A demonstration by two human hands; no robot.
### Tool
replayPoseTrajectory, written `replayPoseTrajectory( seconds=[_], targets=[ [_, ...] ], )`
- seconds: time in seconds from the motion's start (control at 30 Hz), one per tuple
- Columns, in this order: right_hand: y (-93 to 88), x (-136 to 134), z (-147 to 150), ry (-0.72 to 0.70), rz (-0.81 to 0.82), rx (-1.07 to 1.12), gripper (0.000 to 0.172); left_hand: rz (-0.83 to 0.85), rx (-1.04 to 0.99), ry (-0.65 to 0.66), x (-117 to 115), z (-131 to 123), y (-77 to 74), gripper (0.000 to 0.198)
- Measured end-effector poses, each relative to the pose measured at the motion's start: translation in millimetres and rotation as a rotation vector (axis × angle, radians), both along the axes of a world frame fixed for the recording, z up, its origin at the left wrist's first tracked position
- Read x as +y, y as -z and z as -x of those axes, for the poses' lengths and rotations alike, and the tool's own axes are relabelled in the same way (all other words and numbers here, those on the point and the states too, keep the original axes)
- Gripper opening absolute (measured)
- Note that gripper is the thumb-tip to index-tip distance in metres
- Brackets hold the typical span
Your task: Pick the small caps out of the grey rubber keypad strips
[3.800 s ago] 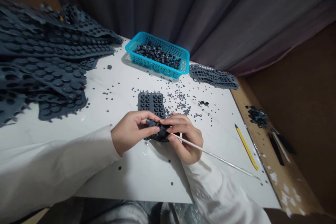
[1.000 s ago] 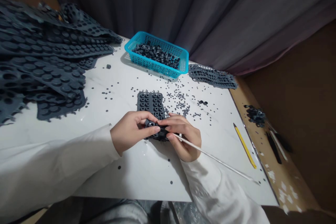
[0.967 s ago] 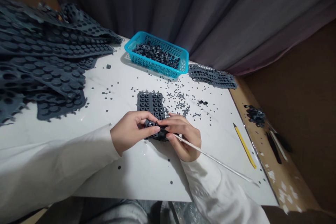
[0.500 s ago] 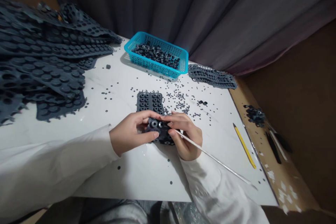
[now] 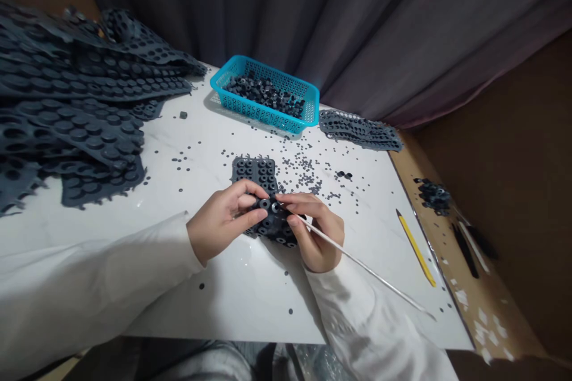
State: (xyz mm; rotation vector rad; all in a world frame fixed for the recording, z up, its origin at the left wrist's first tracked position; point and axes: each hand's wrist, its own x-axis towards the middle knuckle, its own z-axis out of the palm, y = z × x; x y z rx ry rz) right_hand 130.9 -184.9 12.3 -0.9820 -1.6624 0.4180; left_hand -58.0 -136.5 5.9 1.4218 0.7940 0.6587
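Observation:
A small dark grey rubber sheet (image 5: pixel 257 171) studded with ring-shaped parts lies in the middle of the white table (image 5: pixel 250 292). My left hand (image 5: pixel 221 223) grips its near edge, fingers curled over it. My right hand (image 5: pixel 313 229) is closed on a long thin white rod (image 5: pixel 366 268), whose tip rests on a ring at the sheet's near end. The rod runs out to the right over the table.
A blue basket (image 5: pixel 268 94) of dark rings stands at the back. Large rubber sheets (image 5: pixel 75 101) pile up on the left, a punched sheet (image 5: pixel 360 130) lies back right. Small dark discs are scattered about. A yellow pencil (image 5: pixel 415 247) and tools (image 5: pixel 469 244) lie right.
The near end of the sheet, folded up between my fingers before, now lies flatter with its rings showing. The rod tip has come onto a ring.

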Motion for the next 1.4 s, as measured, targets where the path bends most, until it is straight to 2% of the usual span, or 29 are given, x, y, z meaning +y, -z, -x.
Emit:
replayPoseTrajectory(
  seconds=[0.33, 0.8, 1.4],
  targets=[
    [-5.5, 1.5, 3.1, -0.136, 0.031, 0.070, 0.005, -0.067, 0.007, -0.031, 0.8, -1.4, 0.7, 0.017],
    [-3.1, 0.7, 2.6, -0.150, -0.035, 0.005, 0.007, -0.021, -0.021, -0.121, -0.7, -3.2, -5.6, 0.018],
    [1.9, 2.0, 0.3, -0.145, -0.102, -0.060, 0.013, -0.006, 0.024, -0.115, -0.1, -2.9, 1.5, 0.024]
  ],
)
